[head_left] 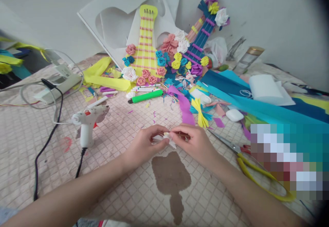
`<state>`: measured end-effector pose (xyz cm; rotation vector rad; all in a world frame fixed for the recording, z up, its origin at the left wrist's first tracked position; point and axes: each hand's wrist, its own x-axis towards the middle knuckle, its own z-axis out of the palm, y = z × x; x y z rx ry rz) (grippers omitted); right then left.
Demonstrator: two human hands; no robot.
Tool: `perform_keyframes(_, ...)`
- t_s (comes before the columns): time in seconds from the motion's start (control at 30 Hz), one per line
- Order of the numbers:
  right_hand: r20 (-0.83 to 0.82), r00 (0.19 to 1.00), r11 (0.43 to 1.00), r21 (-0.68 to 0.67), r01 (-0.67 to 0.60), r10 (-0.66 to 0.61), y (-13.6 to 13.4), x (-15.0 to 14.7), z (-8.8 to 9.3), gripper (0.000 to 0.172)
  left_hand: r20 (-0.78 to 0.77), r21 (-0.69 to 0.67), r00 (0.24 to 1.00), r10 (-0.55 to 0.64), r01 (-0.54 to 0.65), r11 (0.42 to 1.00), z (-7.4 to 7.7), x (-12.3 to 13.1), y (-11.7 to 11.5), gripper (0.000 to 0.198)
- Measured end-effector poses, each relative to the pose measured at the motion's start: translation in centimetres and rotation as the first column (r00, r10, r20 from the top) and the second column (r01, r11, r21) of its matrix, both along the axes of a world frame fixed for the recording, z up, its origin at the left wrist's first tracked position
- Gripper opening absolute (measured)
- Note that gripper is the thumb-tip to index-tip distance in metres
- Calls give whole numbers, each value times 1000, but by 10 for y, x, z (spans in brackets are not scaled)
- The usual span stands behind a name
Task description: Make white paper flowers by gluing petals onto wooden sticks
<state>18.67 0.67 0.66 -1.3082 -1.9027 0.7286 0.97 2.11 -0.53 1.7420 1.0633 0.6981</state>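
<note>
My left hand (pixel 146 143) and my right hand (pixel 194 141) meet at the middle of the tiled-pattern table. Between their fingertips is a small piece of white paper (pixel 171 144), pinched from both sides; its lower tip points down. Part of it is hidden behind my fingers. Just below lies a brown patch (pixel 171 172) on the tabletop. To the left stands a white glue gun (pixel 87 127). Beyond my right hand are a yellow pleated paper bow (pixel 199 113) and a purple paper strip (pixel 182 105).
Yellow-handled scissors (pixel 266 180) lie at the right. A green marker (pixel 146 97) rests ahead among paper scraps. Against the wall lean a yellow paper guitar (pixel 146 45) and a blue one (pixel 200 42), both decorated with paper flowers. A power strip (pixel 58 83) and cables occupy the left.
</note>
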Motion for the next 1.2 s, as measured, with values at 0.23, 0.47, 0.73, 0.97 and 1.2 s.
perform_keyframes(0.23,13,1000,1000,3,14,-14,-1,1,-2,13,16,-76,999,52,-51,996,1,4,0,22)
perform_keyframes(0.47,-129,990,975,-221,34,-63,2,1,-2,14,38,-45,998,50,-48,998,-1,4,-1,19)
perform_keyframes(0.73,-145,989,963,-269,-29,-11,2,3,-1,13,-31,116,999,38,-34,993,0,2,-2,15)
perform_keyframes(0.97,-183,982,949,-300,-98,43,4,6,4,17,-75,260,997,30,-9,966,1,0,-2,14)
perform_keyframes(1.2,-185,981,940,-320,-118,60,6,9,3,16,-51,223,998,42,-29,974,-1,0,-2,15)
